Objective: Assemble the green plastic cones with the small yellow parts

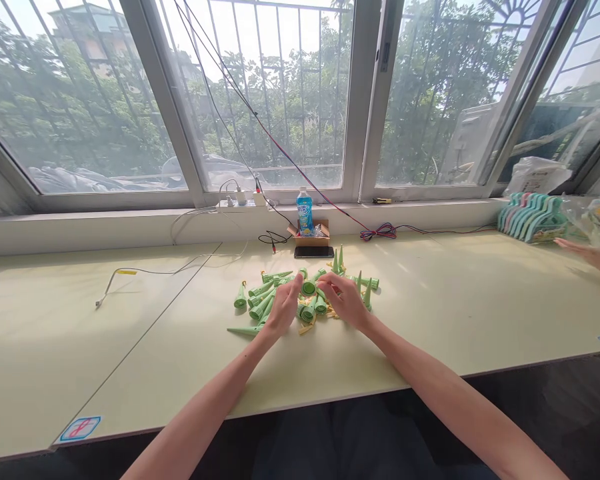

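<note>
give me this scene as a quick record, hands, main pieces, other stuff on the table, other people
left hand: beside a green cone whose open end faces the camera; grip unclear
right hand: fingers bent, at the other side of that cone; grip unclear
main pieces: many green cones, some lying, some upright, with small yellow pieces among them
behind them: dark phone, then a cardboard box and blue bottle
far right: turquoise hangers
other people: one hand at the right edge

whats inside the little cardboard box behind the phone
A blue bottle and clear plastic show in the cardboard box; its front wall hides the bottle's base and anything lying low inside.
</note>
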Demonstrator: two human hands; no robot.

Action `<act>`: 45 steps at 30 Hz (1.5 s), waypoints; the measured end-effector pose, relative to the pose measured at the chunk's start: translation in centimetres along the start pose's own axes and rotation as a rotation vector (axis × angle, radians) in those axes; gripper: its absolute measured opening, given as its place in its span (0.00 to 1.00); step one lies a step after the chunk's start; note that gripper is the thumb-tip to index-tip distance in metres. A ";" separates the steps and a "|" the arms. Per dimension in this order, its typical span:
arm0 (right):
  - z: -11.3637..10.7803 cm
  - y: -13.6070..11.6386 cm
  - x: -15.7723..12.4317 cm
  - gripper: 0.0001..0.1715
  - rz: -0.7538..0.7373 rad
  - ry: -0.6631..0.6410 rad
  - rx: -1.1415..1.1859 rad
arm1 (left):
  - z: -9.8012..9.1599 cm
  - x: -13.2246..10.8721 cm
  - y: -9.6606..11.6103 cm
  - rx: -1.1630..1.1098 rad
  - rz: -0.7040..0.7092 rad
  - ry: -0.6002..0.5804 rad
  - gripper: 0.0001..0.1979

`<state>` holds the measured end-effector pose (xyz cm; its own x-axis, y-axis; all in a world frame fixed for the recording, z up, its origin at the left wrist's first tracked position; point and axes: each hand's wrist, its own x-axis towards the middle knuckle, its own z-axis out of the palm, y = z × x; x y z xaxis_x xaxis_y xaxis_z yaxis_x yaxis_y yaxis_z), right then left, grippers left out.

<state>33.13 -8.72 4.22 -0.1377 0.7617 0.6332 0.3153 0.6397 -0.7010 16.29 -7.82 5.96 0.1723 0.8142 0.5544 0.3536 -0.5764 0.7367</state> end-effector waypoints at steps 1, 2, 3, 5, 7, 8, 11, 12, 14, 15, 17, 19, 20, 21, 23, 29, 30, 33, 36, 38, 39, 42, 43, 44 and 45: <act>0.0 0.0 0.0 0.22 0.007 0.000 0.004 | 0.0 0.0 0.0 -0.033 -0.032 -0.021 0.31; 0.0 0.1 0.0 0.22 0.014 0.002 0.006 | 0.0 0.0 0.1 -0.069 -0.063 -0.044 0.31; 0.0 0.1 0.0 0.22 0.021 0.007 0.007 | 0.0 0.0 0.1 -0.093 -0.078 -0.056 0.31; 0.0 0.3 0.0 0.22 0.029 0.017 0.005 | 0.0 0.0 0.2 -0.110 -0.066 -0.059 0.31; 0.0 0.4 0.1 0.22 0.030 0.018 0.007 | 0.0 0.1 0.2 -0.110 -0.037 -0.072 0.30; 0.0 0.4 0.1 0.22 0.029 0.020 0.005 | 0.0 0.1 0.1 -0.104 -0.017 -0.081 0.29; 0.0 0.5 0.1 0.22 0.033 0.041 -0.027 | 0.0 0.2 0.0 -0.084 0.043 -0.120 0.26; 0.0 0.5 0.2 0.22 0.037 0.053 -0.045 | 0.0 0.2 -0.1 -0.084 0.058 -0.133 0.24; 0.0 0.5 0.2 0.23 0.044 0.070 -0.076 | 0.0 0.2 -0.2 -0.091 0.078 -0.151 0.20; 0.0 0.5 0.2 0.23 0.046 0.072 -0.084 | 0.0 0.2 -0.2 -0.092 0.088 -0.153 0.19; 0.0 0.5 0.3 0.24 0.051 0.069 -0.088 | 0.0 0.1 -0.3 -0.081 0.113 -0.147 0.16; 0.1 0.5 0.3 0.25 0.052 0.060 -0.085 | 0.1 0.0 -0.3 -0.061 0.147 -0.135 0.14; 0.1 0.6 0.3 0.25 0.051 0.059 -0.086 | 0.1 0.0 -0.2 -0.049 0.168 -0.129 0.12; 0.1 0.6 0.3 0.26 0.048 0.058 -0.088 | 0.2 0.0 -0.2 -0.036 0.194 -0.123 0.11; 0.1 0.8 0.3 0.27 0.047 0.059 -0.092 | 0.2 -0.1 -0.3 -0.016 0.252 -0.111 0.09; 0.3 1.3 0.1 0.27 0.057 0.059 -0.091 | 0.4 0.0 -0.9 0.050 0.345 -0.062 0.09; 0.3 1.3 0.1 0.27 0.057 0.058 -0.088 | 0.4 0.0 -1.1 0.062 0.348 -0.054 0.09; 0.4 1.3 0.1 0.27 0.055 0.055 -0.078 | 0.5 0.1 -1.2 0.066 0.345 -0.046 0.09; 0.3 1.1 0.2 0.26 0.053 0.064 -0.080 | 0.6 0.1 -1.2 0.043 0.323 -0.035 0.10; 0.2 1.0 0.1 0.26 0.049 0.079 -0.085 | 0.6 0.1 -1.1 0.018 0.285 -0.011 0.10; 0.2 0.9 0.1 0.26 0.049 0.086 -0.085 | 0.6 0.1 -1.0 0.008 0.259 0.004 0.09; 0.0 0.6 0.0 0.25 0.050 0.084 -0.064 | 0.4 0.2 -0.8 0.017 0.181 0.036 0.14; 0.0 0.5 0.0 0.24 0.050 0.077 -0.053 | 0.4 0.3 -0.8 0.031 0.158 0.042 0.17; 0.0 0.5 0.0 0.24 0.049 0.068 -0.042 | 0.3 0.3 -0.8 0.044 0.140 0.048 0.20; 0.0 0.4 0.0 0.23 0.045 0.060 -0.032 | 0.3 0.3 -0.8 0.054 0.123 0.053 0.22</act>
<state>33.23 -8.41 3.91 -0.0663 0.7812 0.6208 0.3501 0.6008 -0.7187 16.32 -7.07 5.48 0.1691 0.7319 0.6601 0.3819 -0.6661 0.6407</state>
